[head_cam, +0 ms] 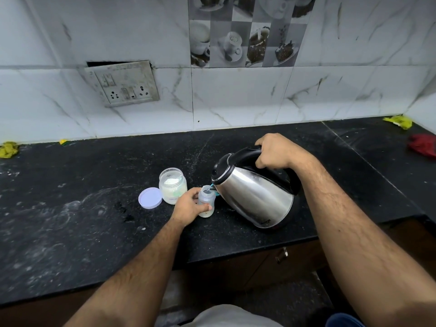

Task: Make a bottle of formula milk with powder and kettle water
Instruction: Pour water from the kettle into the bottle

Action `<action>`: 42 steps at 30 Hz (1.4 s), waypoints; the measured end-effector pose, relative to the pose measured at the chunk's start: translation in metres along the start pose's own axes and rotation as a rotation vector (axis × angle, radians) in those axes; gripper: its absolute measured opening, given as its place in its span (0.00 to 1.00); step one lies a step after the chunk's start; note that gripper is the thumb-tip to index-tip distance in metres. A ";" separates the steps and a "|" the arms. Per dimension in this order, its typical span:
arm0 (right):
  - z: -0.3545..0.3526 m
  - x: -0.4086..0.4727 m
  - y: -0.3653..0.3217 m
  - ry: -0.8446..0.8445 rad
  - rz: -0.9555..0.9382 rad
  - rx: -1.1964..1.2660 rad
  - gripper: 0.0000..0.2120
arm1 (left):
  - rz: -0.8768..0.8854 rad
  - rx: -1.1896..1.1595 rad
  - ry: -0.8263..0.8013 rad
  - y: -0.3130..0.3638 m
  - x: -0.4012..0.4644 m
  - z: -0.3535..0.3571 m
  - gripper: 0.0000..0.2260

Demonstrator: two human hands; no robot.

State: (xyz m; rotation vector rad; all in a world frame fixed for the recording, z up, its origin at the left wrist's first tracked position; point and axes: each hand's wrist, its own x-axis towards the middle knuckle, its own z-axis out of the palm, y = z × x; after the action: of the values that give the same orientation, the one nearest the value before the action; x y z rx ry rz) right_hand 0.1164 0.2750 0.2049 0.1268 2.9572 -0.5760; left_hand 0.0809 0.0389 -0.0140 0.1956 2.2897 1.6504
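Right hand [274, 151] fingers wrapped round kettle [253, 197] handle, spout at bottle [206, 201] mouth; left hand [190, 206] fingers curled round bottle; jar [173, 185] at 10 o'clock; risk: narrow mouth, overtilt spills, scalds

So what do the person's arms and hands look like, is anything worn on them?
Both forearms are bare and hairy, with no sleeve in view. The left hand and the right hand wear no gloves, and no ring, watch or bracelet shows on the parts visible. Nothing else is worn on either arm.
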 end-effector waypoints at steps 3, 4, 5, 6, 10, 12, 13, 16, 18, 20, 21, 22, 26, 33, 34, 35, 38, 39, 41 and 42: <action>0.003 0.000 0.011 0.026 0.042 0.115 0.05 | 0.016 -0.035 -0.007 0.001 0.000 -0.002 0.22; 0.004 -0.001 0.014 0.033 0.049 0.147 0.06 | 0.017 -0.042 -0.011 0.001 0.000 -0.002 0.22; 0.005 -0.002 0.017 0.044 0.050 0.175 0.07 | 0.018 -0.052 -0.015 0.001 0.001 -0.003 0.22; 0.006 -0.003 0.019 0.055 0.054 0.204 0.07 | 0.018 -0.056 -0.017 0.002 0.001 -0.003 0.23; 0.010 -0.005 0.030 0.101 0.082 0.319 0.08 | 0.018 -0.060 -0.023 0.003 0.002 -0.006 0.23; 0.013 -0.006 0.034 0.125 0.093 0.373 0.07 | 0.014 -0.053 -0.022 0.001 0.001 -0.007 0.23; 0.014 -0.007 0.036 0.139 0.095 0.406 0.07 | 0.010 -0.053 -0.023 0.000 0.001 -0.008 0.22; 0.017 -0.008 0.041 0.197 0.097 0.505 0.05 | 0.003 -0.058 -0.024 -0.001 -0.002 -0.007 0.22; 0.018 -0.006 0.044 0.249 0.095 0.562 0.05 | -0.004 -0.050 -0.029 -0.003 -0.003 -0.007 0.23; 0.017 -0.002 0.047 0.301 0.098 0.616 0.05 | -0.005 -0.040 -0.033 -0.005 -0.004 -0.007 0.24; 0.017 0.001 0.047 0.322 0.097 0.640 0.06 | -0.008 -0.038 -0.031 -0.007 -0.004 -0.006 0.24; 0.016 0.005 0.048 0.341 0.094 0.662 0.07 | -0.009 -0.035 -0.027 -0.008 -0.004 -0.005 0.23; 0.014 0.025 0.043 0.411 0.067 0.755 0.13 | -0.021 -0.039 0.002 -0.007 -0.006 -0.002 0.22; 0.017 0.085 0.043 0.445 0.029 0.877 0.15 | -0.044 -0.016 0.051 -0.006 0.004 0.008 0.22; 0.018 0.095 0.042 0.434 0.028 0.886 0.16 | -0.052 -0.004 0.052 -0.007 0.005 0.009 0.22; 0.020 0.103 0.042 0.421 0.026 0.891 0.16 | -0.062 0.009 0.054 -0.009 0.007 0.010 0.23; 0.027 0.128 0.039 0.371 0.020 0.898 0.17 | -0.084 0.038 0.054 -0.010 0.008 0.012 0.24; 0.029 0.136 0.038 0.356 0.018 0.897 0.17 | -0.086 0.042 0.053 -0.010 0.008 0.012 0.24; 0.034 0.151 0.036 0.324 0.016 0.893 0.18 | -0.088 0.049 0.053 -0.006 0.009 0.014 0.24; 0.037 0.157 0.034 0.307 0.017 0.890 0.18 | -0.091 0.055 0.051 -0.005 0.009 0.014 0.23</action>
State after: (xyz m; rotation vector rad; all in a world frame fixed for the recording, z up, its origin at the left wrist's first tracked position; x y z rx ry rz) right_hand -0.0316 0.3017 0.1361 0.3396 2.6943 -1.9645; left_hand 0.0777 0.0524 -0.0239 0.0613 2.3469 1.5667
